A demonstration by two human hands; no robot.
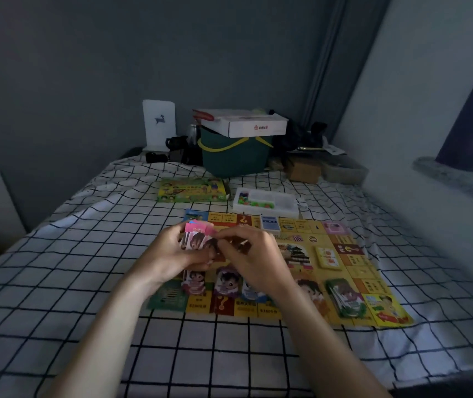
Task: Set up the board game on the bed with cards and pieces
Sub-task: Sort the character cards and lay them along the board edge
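A yellow game board (353,271) lies flat on the checked bedsheet. Above its left part my left hand (169,254) grips a stack of character cards (198,239) with pink edges on top. My right hand (254,254) pinches the stack's right side, where a brown card sticks out. On the board below my hands lie three character cards, one of them purple (228,281). A green card pile (344,297) rests near the right corner, a yellow deck (327,257) right of centre, and a blue-white deck (269,224) near the far edge.
Beyond the board lie the green game box (191,190) and a white tray of coloured pieces (267,201). At the head of the bed stand a dark green basket (234,159) under a white carton, and cardboard boxes (302,169). A wall runs along the right.
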